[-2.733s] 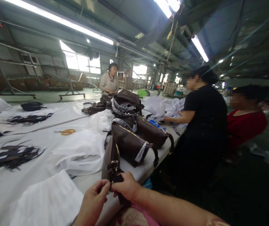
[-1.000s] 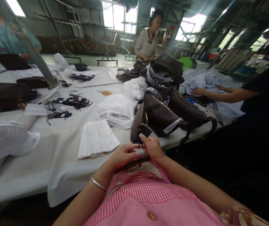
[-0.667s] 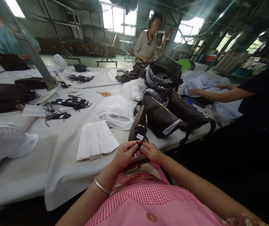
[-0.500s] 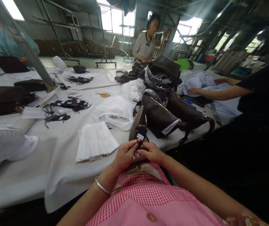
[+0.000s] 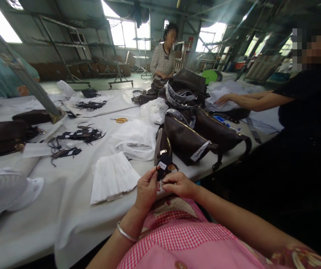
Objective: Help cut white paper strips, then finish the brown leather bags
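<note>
My left hand (image 5: 147,188) pinches a black hang tag (image 5: 163,167) with a white label on it, just in front of my apron. Close beside it, my right hand (image 5: 180,184) has its fingertips pressed together near the lower end of the tag; what lies between them is too small to make out. Right behind the tag stands a brown leather bag (image 5: 161,145) with a gold zipper, at the table edge. To its right a larger dark brown bag (image 5: 183,134) leans, its strap wrapped in clear plastic.
Folded white sheets (image 5: 112,177) lie left of my hands, with white plastic bags (image 5: 135,136) behind. Black tags (image 5: 84,135), yellow-handled scissors (image 5: 120,120) and a white fan (image 5: 6,190) are farther left. A co-worker's hand (image 5: 224,99) handles wrapping at right; another person stands across the table.
My view has shifted slightly. The tag has moved a little up from my fingers, and my hands are slightly farther apart. The co-worker's hands at right have come together on the wrapping.
</note>
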Motion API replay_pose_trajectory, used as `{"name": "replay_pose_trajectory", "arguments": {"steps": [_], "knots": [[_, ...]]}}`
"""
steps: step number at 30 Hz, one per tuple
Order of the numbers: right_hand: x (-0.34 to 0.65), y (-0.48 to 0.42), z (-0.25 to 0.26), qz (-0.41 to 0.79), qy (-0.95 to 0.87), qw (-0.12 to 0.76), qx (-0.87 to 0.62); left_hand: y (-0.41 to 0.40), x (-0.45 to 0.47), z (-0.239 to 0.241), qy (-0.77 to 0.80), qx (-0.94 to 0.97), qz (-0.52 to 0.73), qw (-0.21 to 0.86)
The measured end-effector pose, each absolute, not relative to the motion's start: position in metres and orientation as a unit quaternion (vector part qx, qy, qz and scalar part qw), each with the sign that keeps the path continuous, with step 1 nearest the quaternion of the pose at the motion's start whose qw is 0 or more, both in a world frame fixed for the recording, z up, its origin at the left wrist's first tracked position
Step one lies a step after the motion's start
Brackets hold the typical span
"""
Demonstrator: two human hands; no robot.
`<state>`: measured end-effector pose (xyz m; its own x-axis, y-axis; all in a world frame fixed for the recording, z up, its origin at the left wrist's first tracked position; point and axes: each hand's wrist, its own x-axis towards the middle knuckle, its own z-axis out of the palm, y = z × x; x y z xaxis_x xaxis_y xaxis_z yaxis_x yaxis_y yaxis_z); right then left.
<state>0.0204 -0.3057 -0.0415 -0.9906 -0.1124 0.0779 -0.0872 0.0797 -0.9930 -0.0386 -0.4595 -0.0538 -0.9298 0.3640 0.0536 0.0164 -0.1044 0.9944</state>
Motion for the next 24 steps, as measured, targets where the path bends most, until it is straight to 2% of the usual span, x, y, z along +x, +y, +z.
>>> {"name": "replay_pose_trajectory", "arguments": {"steps": [2, 4, 9, 14, 16, 18, 24], "knots": [[0.02, -0.302, -0.04, -0.767, 0.641, 0.002, -0.015, -0.463, -0.041, -0.056, 0.675, 0.161, 0.709, 0.123], [0.018, -0.295, -0.038, -0.838, 0.542, -0.044, 0.044, -0.47, -0.043, -0.056, 0.682, 0.169, 0.699, 0.129], [0.01, -0.269, -0.043, -0.855, 0.471, -0.155, 0.15, -0.5, -0.037, -0.056, 0.723, 0.157, 0.646, 0.188], [0.006, -0.264, -0.054, -0.78, 0.553, -0.198, 0.215, -0.532, -0.034, -0.062, 0.852, 0.272, 0.368, 0.255], [0.002, -0.268, -0.051, -0.762, 0.58, -0.201, 0.206, -0.536, -0.04, -0.057, 0.882, 0.318, 0.249, 0.242], [-0.005, -0.271, -0.043, -0.738, 0.616, -0.202, 0.187, -0.53, -0.047, -0.048, 0.898, 0.335, 0.192, 0.212], [-0.033, -0.276, -0.012, -0.634, 0.742, -0.175, 0.131, -0.463, -0.064, -0.019, 0.872, 0.317, 0.374, 0.018]]}}
